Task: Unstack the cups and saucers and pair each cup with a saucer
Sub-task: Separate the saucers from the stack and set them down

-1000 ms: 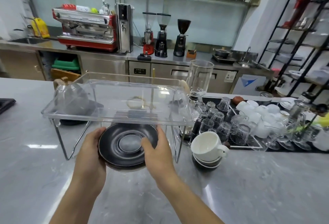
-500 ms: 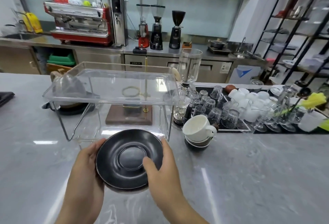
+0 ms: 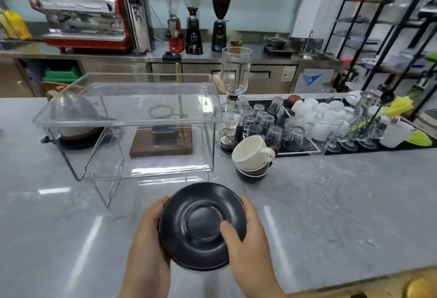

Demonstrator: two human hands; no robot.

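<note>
I hold a stack of black saucers (image 3: 201, 224) over the grey counter, near its front edge. My left hand (image 3: 147, 233) grips the stack's left rim. My right hand (image 3: 246, 236) grips the right rim, thumb resting on the top saucer. How many saucers lie under the top one is hidden. A stack of cups (image 3: 251, 158) stands on the counter to the right and farther back; a tilted white cup (image 3: 250, 151) with its handle to the right sits on top of dark and light ones.
A clear plastic shelf on wire legs (image 3: 132, 117) stands behind the saucers, with a wooden-based stand (image 3: 160, 143) under it. A black mat with several upturned glasses and white cups (image 3: 307, 122) runs along the right. A glass siphon brewer (image 3: 234, 98) stands beside the cup stack.
Both hands pulled the saucer stack out from under the clear shelf toward me, down to the counter's front. The cup stack has not moved.
</note>
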